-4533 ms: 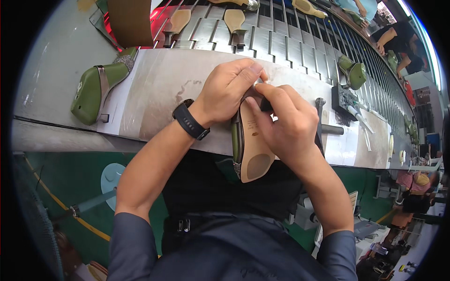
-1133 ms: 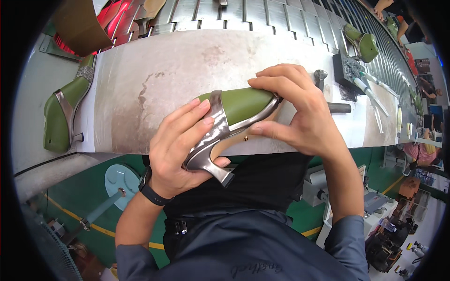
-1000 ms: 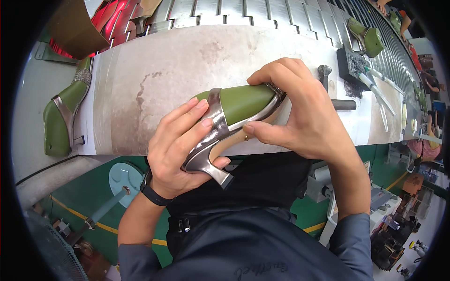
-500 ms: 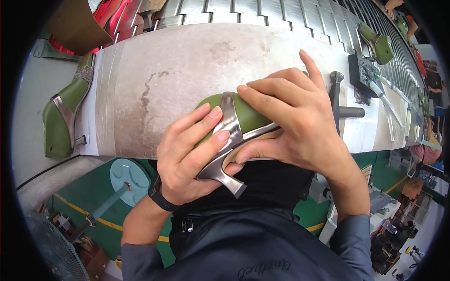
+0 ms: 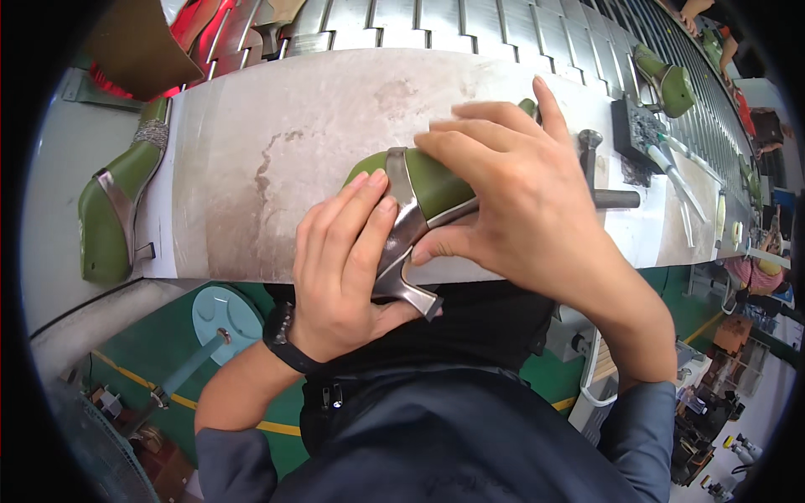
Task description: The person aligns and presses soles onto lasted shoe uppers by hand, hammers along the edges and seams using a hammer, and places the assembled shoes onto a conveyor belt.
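A high-heeled sandal on a green shoe last [image 5: 442,184] lies on its side over the bench's near edge, with a shiny pewter-coloured strap [image 5: 398,180] round the last. Its slim metallic heel [image 5: 411,295] points toward me. My left hand [image 5: 334,256] is wrapped round the heel end, fingers flat on the strap and last, thumb beside the heel. My right hand [image 5: 532,189] arches over the last's other part, its thumb against the underside near the arch and its little finger raised. Its fingertips are slightly blurred, and the palm hides the toe part.
A hammer [image 5: 590,155] lies right of my right hand, near a dark block [image 5: 633,126] and white brushes [image 5: 679,180]. Another sandal on a last [image 5: 105,218] stands left, one more [image 5: 671,84] far right. A slatted metal conveyor [image 5: 402,25] runs behind the bench [image 5: 235,168].
Both hands have moved the sandal slightly away from me and to the left. The heel has come nearer the bench edge, and my right fingers have lifted a little off the last.
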A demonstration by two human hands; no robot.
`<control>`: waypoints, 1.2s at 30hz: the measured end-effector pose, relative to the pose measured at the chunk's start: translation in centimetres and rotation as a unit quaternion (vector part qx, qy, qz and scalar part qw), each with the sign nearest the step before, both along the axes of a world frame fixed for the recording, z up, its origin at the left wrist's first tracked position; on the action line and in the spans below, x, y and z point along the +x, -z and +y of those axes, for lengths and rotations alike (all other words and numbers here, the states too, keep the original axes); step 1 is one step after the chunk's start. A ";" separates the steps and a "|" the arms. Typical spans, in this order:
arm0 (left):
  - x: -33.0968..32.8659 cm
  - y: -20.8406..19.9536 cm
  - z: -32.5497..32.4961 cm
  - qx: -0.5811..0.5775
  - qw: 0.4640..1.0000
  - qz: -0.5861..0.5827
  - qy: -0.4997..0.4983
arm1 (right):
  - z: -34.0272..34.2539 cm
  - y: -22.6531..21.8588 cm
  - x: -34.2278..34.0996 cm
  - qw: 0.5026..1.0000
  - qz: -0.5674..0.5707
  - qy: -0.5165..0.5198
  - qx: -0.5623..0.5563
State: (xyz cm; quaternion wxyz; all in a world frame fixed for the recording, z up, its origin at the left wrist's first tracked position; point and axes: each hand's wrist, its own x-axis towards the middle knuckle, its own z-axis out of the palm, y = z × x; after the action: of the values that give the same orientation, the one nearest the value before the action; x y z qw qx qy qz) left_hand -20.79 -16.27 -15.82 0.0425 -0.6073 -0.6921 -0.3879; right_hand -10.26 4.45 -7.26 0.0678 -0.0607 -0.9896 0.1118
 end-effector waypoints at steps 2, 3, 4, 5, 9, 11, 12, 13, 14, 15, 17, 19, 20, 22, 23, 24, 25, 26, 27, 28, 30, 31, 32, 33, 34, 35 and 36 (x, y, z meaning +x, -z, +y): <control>-0.4 -1.6 -0.5 -0.067 0.997 -0.017 0.030 | 0.4 1.5 1.3 0.995 0.103 -0.006 0.012; -0.9 -2.1 -0.5 -0.060 0.998 -0.013 0.031 | 0.8 1.9 2.1 0.994 0.107 -0.005 0.019; -1.4 -2.5 -0.7 -0.084 0.995 -0.034 0.040 | 1.3 2.6 2.8 0.983 0.179 0.020 -0.033; -2.0 -2.8 -0.6 -0.108 0.991 -0.055 0.050 | 1.9 3.4 3.6 0.964 0.249 0.045 -0.087; -2.4 -4.9 4.1 -0.110 0.974 -0.195 0.038 | 6.7 6.1 9.3 0.921 0.266 0.245 -0.143; -3.5 -4.5 5.7 -0.151 0.969 -0.187 0.059 | 6.9 6.1 10.2 0.920 0.260 0.237 -0.172; -3.6 -4.4 6.3 -0.196 0.960 -0.183 0.085 | 6.6 6.0 10.9 0.918 0.249 0.236 -0.201; -3.5 -4.6 6.4 -0.196 0.960 -0.180 0.089 | 6.5 5.7 11.2 0.916 0.252 0.240 -0.200; -3.3 -4.8 6.2 -0.183 0.956 -0.212 0.086 | 6.4 5.1 11.5 0.936 0.218 0.219 -0.169; -3.2 -4.9 6.4 -0.168 0.952 -0.243 0.085 | 6.5 4.5 11.9 0.953 0.185 0.199 -0.136; -2.6 -5.0 6.4 -0.166 0.955 -0.231 0.079 | 6.7 4.0 13.0 0.950 0.145 0.198 -0.192; -1.8 -5.3 6.2 -0.166 0.959 -0.218 0.068 | 6.7 3.7 13.8 0.975 0.082 0.152 -0.141; -1.4 -5.4 6.1 -0.164 0.967 -0.186 0.056 | 6.7 3.7 14.1 0.979 0.081 0.148 -0.116; -1.2 -5.5 5.9 -0.166 0.974 -0.146 0.041 | 6.6 3.1 14.4 0.979 0.064 0.157 -0.113; -1.3 -5.3 5.9 -0.168 0.975 -0.142 0.045 | 6.6 2.9 14.5 0.980 0.042 0.162 -0.111; -1.5 -5.3 5.9 -0.178 0.970 -0.160 0.044 | 6.7 2.8 14.8 0.984 0.034 0.152 -0.091; -1.6 -5.3 6.0 -0.190 0.965 -0.178 0.044 | 6.8 2.4 14.9 0.983 0.037 0.156 -0.090; -1.6 -5.5 6.4 -0.190 0.965 -0.175 0.048 | 7.0 1.8 14.9 0.988 0.012 0.136 -0.066; -1.7 -5.8 6.8 -0.171 0.970 -0.158 0.072 | 7.1 1.4 14.7 0.992 -0.014 0.113 -0.045; -1.7 -6.0 7.1 -0.152 0.974 -0.141 0.095 | 7.2 1.2 14.4 0.992 -0.012 0.115 -0.049; -1.2 -5.6 8.3 -0.152 0.977 -0.103 0.109 | 7.4 1.2 13.5 0.987 -0.025 0.142 -0.077; -1.0 -5.4 8.9 -0.149 0.979 -0.067 0.122 | 7.0 1.5 13.2 0.986 -0.025 0.143 -0.078; -0.9 -5.9 9.0 -0.184 0.972 -0.083 0.121 | 6.3 1.9 13.1 0.976 0.008 0.191 -0.103; -0.9 -6.1 9.2 -0.184 0.972 -0.084 0.123 | 5.6 2.3 12.9 0.961 0.041 0.241 -0.126; -0.9 -6.1 9.0 -0.192 0.971 -0.080 0.119 | 4.6 2.4 12.4 0.957 0.111 0.197 -0.183; -1.0 -6.1 8.8 -0.200 0.970 -0.077 0.115 | 3.7 2.4 11.8 0.957 0.110 0.193 -0.188; -1.0 -6.2 8.9 -0.199 0.970 -0.080 0.117 | 2.8 1.9 11.5 0.921 0.182 0.190 -0.287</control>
State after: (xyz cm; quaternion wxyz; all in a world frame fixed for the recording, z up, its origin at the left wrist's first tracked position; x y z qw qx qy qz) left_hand -21.79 -7.40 -9.61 -0.1806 -0.6473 -0.6804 -0.2924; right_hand 1.26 7.29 -9.19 0.2462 -0.2433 -0.8554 0.3854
